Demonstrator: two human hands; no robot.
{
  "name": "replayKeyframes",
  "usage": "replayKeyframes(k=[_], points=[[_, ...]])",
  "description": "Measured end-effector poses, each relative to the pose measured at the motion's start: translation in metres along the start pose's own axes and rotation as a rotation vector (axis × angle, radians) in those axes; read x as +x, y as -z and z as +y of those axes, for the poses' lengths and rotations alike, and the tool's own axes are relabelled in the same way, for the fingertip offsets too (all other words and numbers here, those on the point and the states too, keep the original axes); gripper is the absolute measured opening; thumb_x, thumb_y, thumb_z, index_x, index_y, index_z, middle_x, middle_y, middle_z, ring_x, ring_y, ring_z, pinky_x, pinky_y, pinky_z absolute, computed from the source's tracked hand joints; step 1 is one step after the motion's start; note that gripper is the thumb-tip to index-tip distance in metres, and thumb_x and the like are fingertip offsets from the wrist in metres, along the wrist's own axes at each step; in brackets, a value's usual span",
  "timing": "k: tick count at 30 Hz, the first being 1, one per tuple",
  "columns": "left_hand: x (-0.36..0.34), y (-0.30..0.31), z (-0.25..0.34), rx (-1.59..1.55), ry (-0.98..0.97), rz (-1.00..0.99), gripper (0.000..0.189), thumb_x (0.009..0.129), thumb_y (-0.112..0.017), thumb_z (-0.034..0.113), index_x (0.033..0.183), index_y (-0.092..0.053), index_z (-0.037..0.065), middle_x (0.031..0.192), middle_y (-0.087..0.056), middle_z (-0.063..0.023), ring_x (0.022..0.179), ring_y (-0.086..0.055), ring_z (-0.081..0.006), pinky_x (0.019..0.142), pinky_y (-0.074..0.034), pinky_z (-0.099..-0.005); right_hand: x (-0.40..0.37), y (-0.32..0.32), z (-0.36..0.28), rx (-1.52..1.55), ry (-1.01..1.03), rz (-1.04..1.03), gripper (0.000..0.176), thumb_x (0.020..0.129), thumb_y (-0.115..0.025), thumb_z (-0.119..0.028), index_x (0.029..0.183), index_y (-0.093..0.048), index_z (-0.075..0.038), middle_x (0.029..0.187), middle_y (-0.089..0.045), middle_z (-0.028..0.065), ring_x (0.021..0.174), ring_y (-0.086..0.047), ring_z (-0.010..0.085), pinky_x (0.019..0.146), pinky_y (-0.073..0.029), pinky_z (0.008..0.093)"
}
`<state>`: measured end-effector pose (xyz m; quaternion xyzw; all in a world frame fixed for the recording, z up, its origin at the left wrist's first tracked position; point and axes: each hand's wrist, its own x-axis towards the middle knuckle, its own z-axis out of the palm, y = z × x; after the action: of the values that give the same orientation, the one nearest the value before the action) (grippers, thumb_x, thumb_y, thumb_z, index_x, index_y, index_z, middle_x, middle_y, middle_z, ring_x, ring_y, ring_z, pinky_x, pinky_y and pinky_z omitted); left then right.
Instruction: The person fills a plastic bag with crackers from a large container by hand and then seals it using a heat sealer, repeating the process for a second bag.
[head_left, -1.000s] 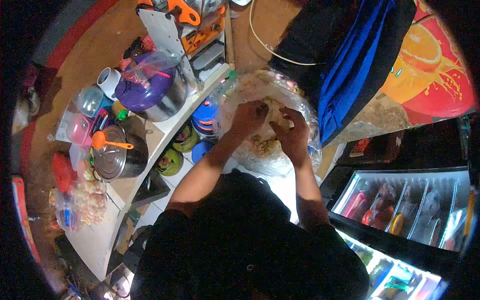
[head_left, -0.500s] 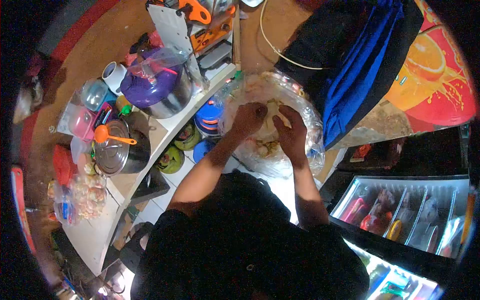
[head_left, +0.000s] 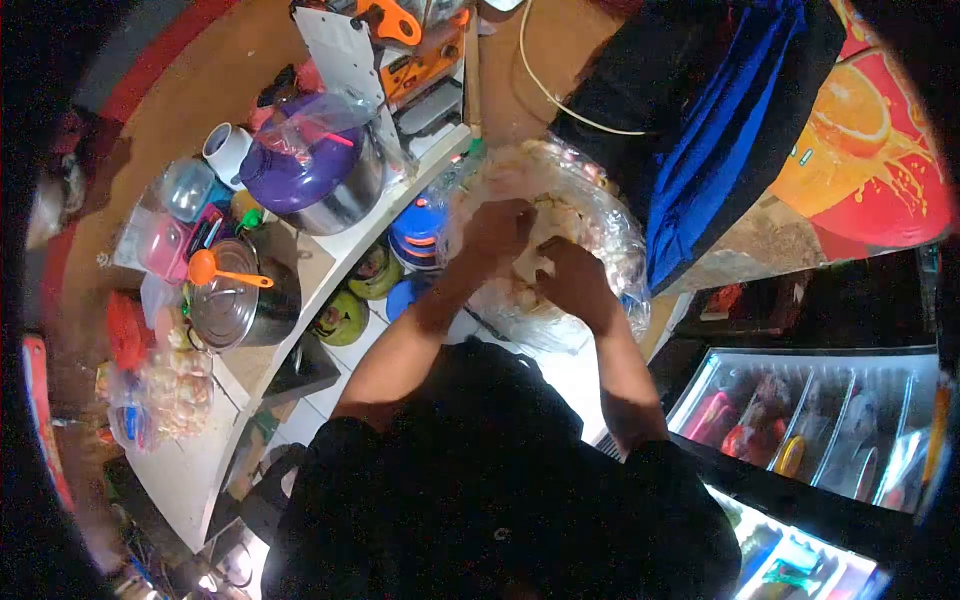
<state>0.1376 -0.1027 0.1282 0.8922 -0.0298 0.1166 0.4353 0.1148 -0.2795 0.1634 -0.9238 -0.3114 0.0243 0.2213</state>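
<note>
A large clear plastic bag [head_left: 615, 225] sits in front of me, spread open, with pale and brownish pieces inside that are too blurred to name. Over its left part is my left hand [head_left: 497, 232], its fingers curled inward; whatever they may hold is hidden. My right hand [head_left: 575, 280] hangs over the middle of the bag, fingers bent toward my left hand, and its grip is too dark to make out. The two hands are a short gap apart.
On the left shelf [head_left: 335, 240] stand a steel pot with a purple cover [head_left: 300, 180], a lidded pot [head_left: 225, 310] and an orange spoon [head_left: 205, 268]. Blue cloth [head_left: 720, 130] hangs at the right, above a lit glass-front cooler [head_left: 800, 420]. Green containers [head_left: 342, 318] sit below the shelf.
My right hand has come down and slightly left, its fingers now bent lower over the bag. My left hand has shifted only slightly.
</note>
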Motion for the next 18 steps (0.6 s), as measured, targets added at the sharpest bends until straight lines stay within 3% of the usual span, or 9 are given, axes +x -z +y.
replayKeyframes(k=[4,5,6,7,8,9,13,16,18], points=[[0.009,0.024,0.01,0.002,-0.008,-0.187,0.037,0.083,-0.067,0.032,0.113,-0.065,0.009,0.104,-0.065,-0.0209,0.091,-0.065,-0.0371,0.079,-0.052,-0.0413,0.013,0.042,-0.004,0.076,0.092,0.144,0.018,0.076,-0.067,-0.012,0.091,-0.061,-0.003,0.094,-0.064,0.0181,0.092,-0.061,0.0374,0.08,-0.049,0.0412],[0.002,0.037,0.015,-0.216,-0.072,-0.158,0.053,0.079,-0.071,0.035,0.122,-0.057,0.008,0.111,-0.063,-0.022,0.097,-0.064,-0.0362,0.082,-0.051,-0.0405,0.017,0.057,-0.006,0.021,0.049,0.063,0.027,0.078,-0.066,-0.014,0.104,-0.063,-0.006,0.103,-0.065,0.0186,0.098,-0.062,0.0371,0.088,-0.051,0.0406],[-0.001,0.044,0.019,-0.432,-0.139,-0.129,0.07,0.075,-0.076,0.038,0.132,-0.05,0.006,0.118,-0.06,-0.023,0.103,-0.062,-0.0354,0.085,-0.05,-0.0397,0.02,0.072,-0.014,0.017,0.045,0.069,0.027,0.078,-0.066,-0.014,0.104,-0.063,-0.006,0.103,-0.065,0.0186,0.098,-0.062,0.0371,0.088,-0.051,0.0406],[-0.002,0.04,0.019,-0.435,-0.142,-0.133,0.07,0.075,-0.076,0.038,0.132,-0.05,0.006,0.118,-0.06,-0.023,0.103,-0.062,-0.0354,0.085,-0.05,-0.0397,0.021,0.086,-0.022,0.148,0.09,0.093,0.021,0.076,-0.07,-0.014,0.091,-0.059,-0.004,0.088,-0.061,0.0173,0.082,-0.06,0.0321,0.076,-0.049,0.0387],[-0.004,0.036,0.016,-0.267,-0.326,-0.105,0.083,0.07,-0.079,0.04,0.136,-0.043,0.005,0.12,-0.059,-0.0232,0.106,-0.061,-0.0344,0.089,-0.049,-0.0392,0.022,0.092,-0.027,0.28,0.137,0.114,0.023,0.074,-0.073,-0.014,0.077,-0.055,-0.001,0.073,-0.057,0.016,0.067,-0.057,0.0271,0.064,-0.048,0.0367],[-0.006,0.033,0.015,-0.094,-0.506,-0.073,0.095,0.065,-0.082,0.041,0.14,-0.037,0.004,0.122,-0.058,-0.0233,0.108,-0.06,-0.0333,0.092,-0.048,-0.0387,0.024,0.078,-0.019,0.643,0.162,0.125,0.027,0.073,-0.076,-0.014,0.073,-0.052,-0.001,0.067,-0.051,0.0129,0.059,-0.049,0.019,0.056,-0.044,0.0334],[-0.005,0.035,0.029,-0.13,-0.221,-0.284,0.089,0.061,-0.083,0.042,0.133,-0.047,0.003,0.115,-0.062,-0.0228,0.104,-0.062,-0.036,0.092,-0.048,-0.0401,0.03,0.087,-0.005,0.317,0.358,0.125,0.029,0.073,-0.077,-0.012,0.071,-0.05,-0.001,0.065,-0.047,0.0099,0.058,-0.045,0.0141,0.052,-0.041,0.0311],[-0.005,0.044,0.026,0.01,-0.211,-0.332,0.08,0.06,-0.083,0.042,0.123,-0.055,0.0,0.108,-0.064,-0.023,0.099,-0.063,-0.0368,0.09,-0.05,-0.0408,0.028,0.125,-0.041,0.348,0.316,0.128,0.028,0.072,-0.078,-0.007,0.071,-0.05,-0.003,0.063,-0.046,0.0046,0.058,-0.042,0.0114,0.051,-0.038,0.0279],[-0.01,0.052,0.021,-0.041,-0.062,-0.318,0.072,0.062,-0.082,0.043,0.115,-0.059,-0.001,0.103,-0.065,-0.0238,0.095,-0.064,-0.0379,0.088,-0.051,-0.0415,0.025,0.133,-0.04,0.405,0.126,0.188,0.027,0.073,-0.078,-0.002,0.071,-0.051,-0.006,0.064,-0.046,-0.002,0.061,-0.042,0.0087,0.053,-0.037,0.0254]])
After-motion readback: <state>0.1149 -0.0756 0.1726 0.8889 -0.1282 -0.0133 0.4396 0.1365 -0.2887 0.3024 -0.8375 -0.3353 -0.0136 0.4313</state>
